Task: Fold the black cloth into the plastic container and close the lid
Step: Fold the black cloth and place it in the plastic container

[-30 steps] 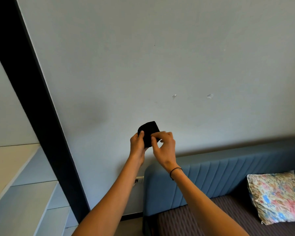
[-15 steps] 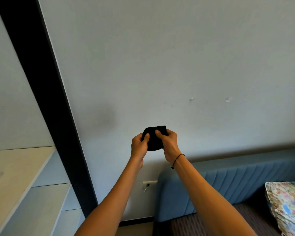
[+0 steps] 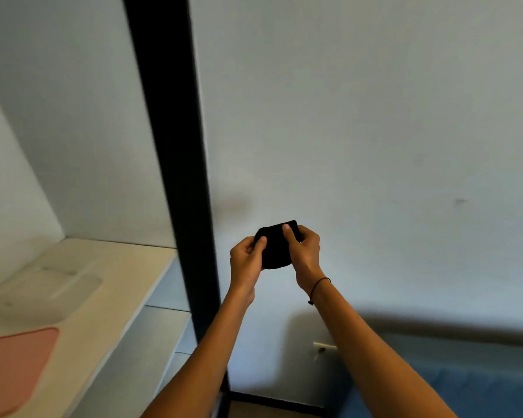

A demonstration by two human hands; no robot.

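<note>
A small folded black cloth (image 3: 277,247) is held up in front of the pale wall, pinched between both hands. My left hand (image 3: 245,263) grips its left edge with the thumb on top. My right hand (image 3: 305,251) grips its right side, fingers curled over the front; a thin black band circles that wrist. On the cream shelf top at the left lies a clear plastic container (image 3: 46,292), blurred, and a pink lid (image 3: 11,368) lies flat nearer to me at the left edge. Both stand well left of the hands.
A black vertical post (image 3: 175,176) rises between the cream shelf top (image 3: 112,285) and the wall. Lower shelves (image 3: 151,336) step down below the top. A blue upholstered bed headboard (image 3: 465,378) fills the lower right. A wall socket (image 3: 322,348) sits low on the wall.
The view has swung left, bringing the shelf top, clear container and pink lid into sight; the pillow has left the frame. Both hands keep the cloth, now bunched smaller.
</note>
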